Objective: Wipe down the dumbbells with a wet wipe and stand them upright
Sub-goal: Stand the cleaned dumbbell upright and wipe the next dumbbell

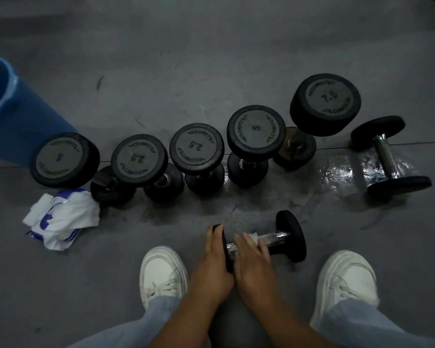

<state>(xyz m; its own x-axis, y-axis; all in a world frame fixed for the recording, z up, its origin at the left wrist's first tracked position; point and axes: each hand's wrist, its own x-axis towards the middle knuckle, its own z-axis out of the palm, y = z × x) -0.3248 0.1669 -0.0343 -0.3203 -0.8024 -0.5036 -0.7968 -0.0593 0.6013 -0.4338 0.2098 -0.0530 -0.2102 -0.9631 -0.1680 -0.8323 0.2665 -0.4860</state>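
floor (pixel 211 59): left hand (pixel 211 257) grips dumbbell (pixel 290 234), right hand (pixel 251 259) holds wet wipe (pixel 253 235)

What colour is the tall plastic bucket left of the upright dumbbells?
The tall plastic bucket is blue, clearest at the head view's left edge.

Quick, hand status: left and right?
Left hand: grips the dumbbell lying between the shoes, by its left head.
Right hand: holds a wet wipe round its handle.
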